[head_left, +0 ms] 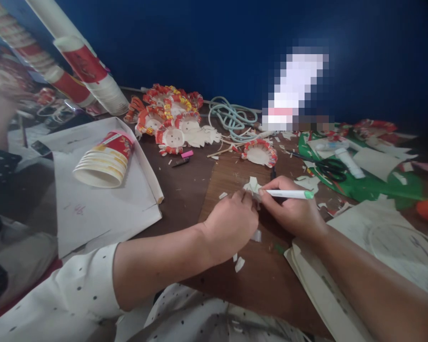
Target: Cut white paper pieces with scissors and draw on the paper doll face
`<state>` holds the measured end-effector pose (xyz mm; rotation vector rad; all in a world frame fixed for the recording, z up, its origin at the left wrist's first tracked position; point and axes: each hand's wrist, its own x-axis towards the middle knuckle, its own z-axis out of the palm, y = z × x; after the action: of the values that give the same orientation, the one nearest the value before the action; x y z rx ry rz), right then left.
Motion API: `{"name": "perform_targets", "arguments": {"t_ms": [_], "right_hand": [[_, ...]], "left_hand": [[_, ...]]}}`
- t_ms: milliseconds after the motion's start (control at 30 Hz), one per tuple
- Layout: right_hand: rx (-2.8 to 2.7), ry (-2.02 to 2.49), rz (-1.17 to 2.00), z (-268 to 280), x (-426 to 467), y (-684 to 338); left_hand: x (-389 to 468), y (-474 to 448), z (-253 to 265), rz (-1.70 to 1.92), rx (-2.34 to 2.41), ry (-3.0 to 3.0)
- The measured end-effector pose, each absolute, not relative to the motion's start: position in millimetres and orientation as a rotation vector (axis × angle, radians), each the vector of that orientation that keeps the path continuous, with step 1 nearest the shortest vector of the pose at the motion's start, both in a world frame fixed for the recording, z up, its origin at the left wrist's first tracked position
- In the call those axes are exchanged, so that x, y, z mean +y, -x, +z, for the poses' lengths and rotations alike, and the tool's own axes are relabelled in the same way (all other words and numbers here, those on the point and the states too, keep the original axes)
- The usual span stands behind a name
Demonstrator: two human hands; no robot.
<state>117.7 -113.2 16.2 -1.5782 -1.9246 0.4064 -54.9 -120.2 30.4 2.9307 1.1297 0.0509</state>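
On the brown table, my right hand (288, 204) grips a marker (288, 194), a white one with a green end, its tip toward a small pale paper cutout (252, 184). My left hand (233, 216) lies over the near side of that cutout, fingers bent and pressed down on it, hiding much of it. A red-edged paper craft piece (259, 154) rests just beyond both hands. White paper scraps (239, 264) lie near my left wrist.
Paper cups (103, 164) lie in a white box lid (103, 213) on the left, with tall cup stacks (92, 76) behind. Decorated craft pieces (174, 114) and a coiled pale cable (231, 118) sit at the back. Black scissors (330, 168) rest on a green sheet (360, 187) at right.
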Motion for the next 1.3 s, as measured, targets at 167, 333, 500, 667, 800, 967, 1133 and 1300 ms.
{"name": "perform_targets", "arguments": {"t_ms": [167, 333, 500, 667, 800, 967, 1133, 1300], "right_hand": [[-1.924, 1.569, 0.404, 15.2, -112.8, -118.2], [-1.925, 1.554, 0.393, 14.8, -112.0, -118.2], [-1.913, 1.560, 0.395, 14.9, -111.4, -117.9], [-1.906, 1.560, 0.399, 14.4, -111.7, -118.7], [-1.909, 1.563, 0.402, 14.6, -111.3, -118.5], [-1.907, 1.549, 0.409, 14.6, -111.4, -118.0], [-1.759, 1.550, 0.290, 17.4, -115.7, -120.8], [-1.748, 1.532, 0.217, 19.0, -117.6, -121.7]], "left_hand": [[-120.2, 54.9, 31.1, -0.001, 1.119, -2.934], [-119.8, 55.1, 31.6, -0.012, 1.117, -2.927], [-120.1, 55.0, 32.6, 0.013, 1.109, -2.923], [-120.6, 54.8, 32.1, 0.019, 1.122, -2.921], [-120.0, 55.1, 32.4, 0.024, 1.117, -2.932], [-119.8, 55.2, 34.4, -0.007, 1.107, -2.924], [-120.5, 55.3, 33.0, -0.029, 1.099, -2.934], [-120.1, 55.5, 32.2, -0.021, 1.101, -2.930]]}}
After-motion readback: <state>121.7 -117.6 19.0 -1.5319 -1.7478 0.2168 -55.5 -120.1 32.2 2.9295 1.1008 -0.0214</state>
